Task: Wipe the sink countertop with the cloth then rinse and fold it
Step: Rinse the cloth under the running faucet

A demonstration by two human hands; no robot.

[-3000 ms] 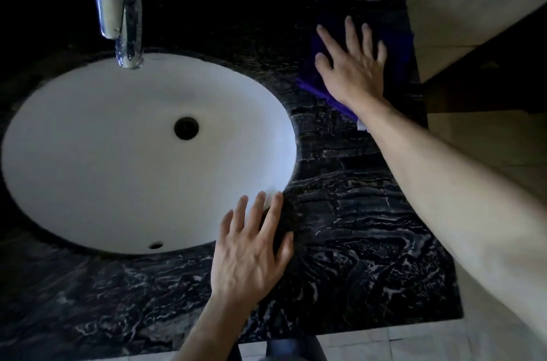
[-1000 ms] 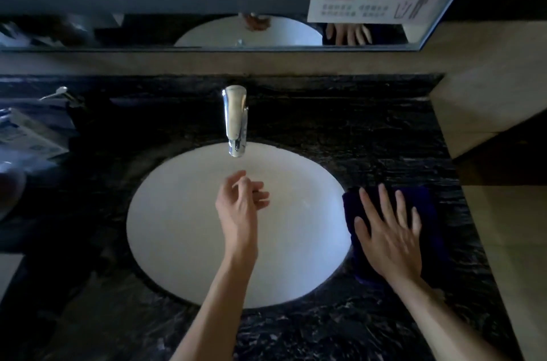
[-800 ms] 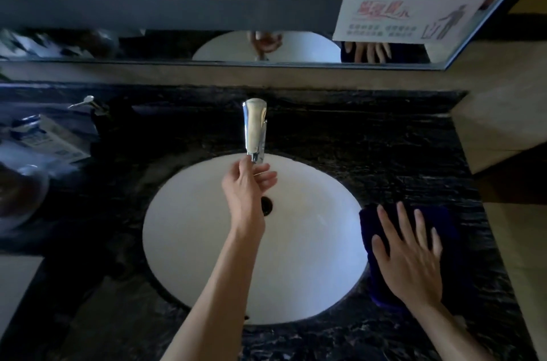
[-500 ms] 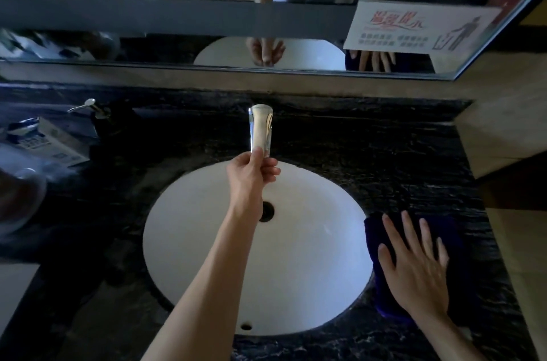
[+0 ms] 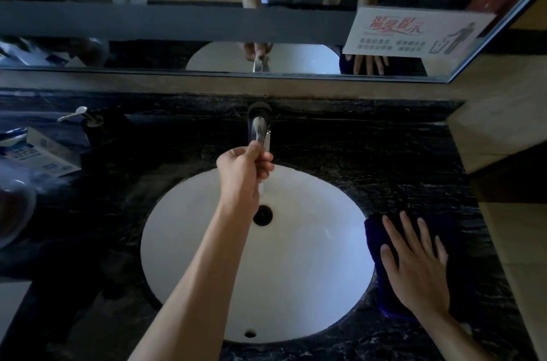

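A dark blue cloth [image 5: 373, 235] lies on the black marble countertop [image 5: 414, 171], just right of the white oval sink [image 5: 207, 257]. My right hand [image 5: 414, 266] lies flat on the cloth with fingers spread. My left hand [image 5: 245, 174] reaches over the basin and grips the lever of the chrome tap [image 5: 259, 123], thumb and fingers curled round it. A thin stream of water falls from the spout toward the drain [image 5: 262, 214].
A mirror [image 5: 177, 29] with a notice card [image 5: 414, 32] runs along the back wall. A soap dispenser [image 5: 88, 121] and a box [image 5: 44, 153] stand at the far left. A tan wall [image 5: 503, 138] borders the counter on the right.
My left hand rose from the counter edge to the tap and closed on its lever, which lifted; water now runs. My right hand drew the cloth nearer, beside the sink.
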